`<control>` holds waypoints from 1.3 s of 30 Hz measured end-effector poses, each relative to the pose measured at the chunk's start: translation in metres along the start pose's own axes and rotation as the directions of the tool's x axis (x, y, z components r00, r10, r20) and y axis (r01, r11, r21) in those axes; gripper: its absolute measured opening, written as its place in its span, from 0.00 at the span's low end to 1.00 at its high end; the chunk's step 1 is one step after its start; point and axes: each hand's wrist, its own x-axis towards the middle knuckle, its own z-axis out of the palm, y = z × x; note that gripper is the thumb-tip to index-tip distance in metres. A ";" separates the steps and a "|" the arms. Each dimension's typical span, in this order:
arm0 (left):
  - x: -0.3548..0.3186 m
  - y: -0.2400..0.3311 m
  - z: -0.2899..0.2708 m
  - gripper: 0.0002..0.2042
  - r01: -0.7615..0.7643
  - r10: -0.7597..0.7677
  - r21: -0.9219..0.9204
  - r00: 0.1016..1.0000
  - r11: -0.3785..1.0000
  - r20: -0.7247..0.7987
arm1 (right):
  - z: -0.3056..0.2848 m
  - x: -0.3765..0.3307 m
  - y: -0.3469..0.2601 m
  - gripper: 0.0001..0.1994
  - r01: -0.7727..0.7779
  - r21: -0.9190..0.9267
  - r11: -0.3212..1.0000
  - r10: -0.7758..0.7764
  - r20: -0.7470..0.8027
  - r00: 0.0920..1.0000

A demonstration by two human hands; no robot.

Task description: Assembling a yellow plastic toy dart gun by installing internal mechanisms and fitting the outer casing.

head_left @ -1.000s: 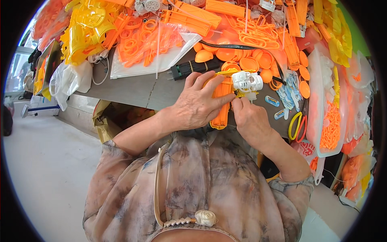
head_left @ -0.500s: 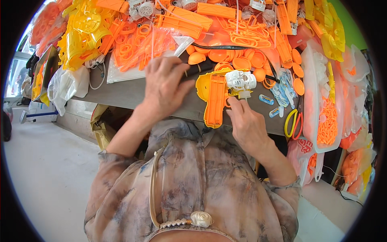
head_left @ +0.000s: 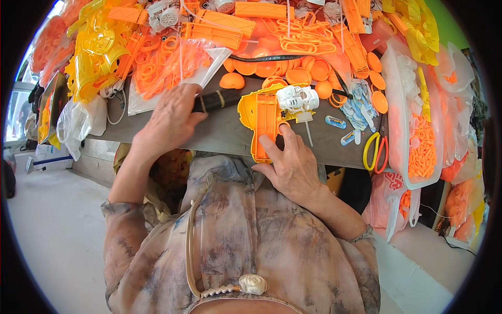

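A yellow toy gun shell (head_left: 248,111) lies on the grey table in front of me, with a long orange part (head_left: 266,120) seated in it. On its right side sits a white mechanism (head_left: 298,98) with a thin pale stem sticking out toward me. My right hand (head_left: 294,170) holds the shell's grip end, index fingertip on the orange part and thumb by the near edge. To the left, my left hand (head_left: 168,119) has its fingers and thumb closed round the end of a black rod-shaped tool (head_left: 219,100) with a tan band; its far tip is hard to make out.
Orange half-domes (head_left: 314,69) and bags of orange rings (head_left: 157,63) pile up behind. Blue stickers (head_left: 361,104) and scissors (head_left: 377,152) lie to the right, beside a clear bin (head_left: 389,99) of orange parts. Yellow shells (head_left: 97,57) are heaped at far left.
My left hand has moved left and now has the black tool in its grasp. My right hand has shifted its fingers onto the orange part and lower shell.
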 end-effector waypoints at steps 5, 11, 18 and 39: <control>-0.010 -0.024 -0.010 0.23 0.199 -0.233 -0.599 0.972 0.776 0.020 | 0.002 0.000 0.002 0.30 0.052 -0.026 0.998 -0.053 -0.038 0.998; 0.009 0.005 0.011 0.20 -0.070 -0.183 -0.998 0.981 0.009 -0.070 | 0.008 0.003 0.006 0.29 0.148 -0.083 0.986 -0.154 -0.075 0.985; 0.060 0.040 0.023 0.12 0.028 -0.097 -0.999 0.995 0.036 0.025 | 0.011 0.001 0.006 0.30 0.152 -0.080 0.985 -0.161 -0.122 0.979; 0.071 0.059 0.045 0.13 -0.140 0.036 -0.873 0.990 0.467 -0.139 | 0.015 -0.001 0.013 0.27 0.169 -0.092 0.981 -0.183 -0.175 0.967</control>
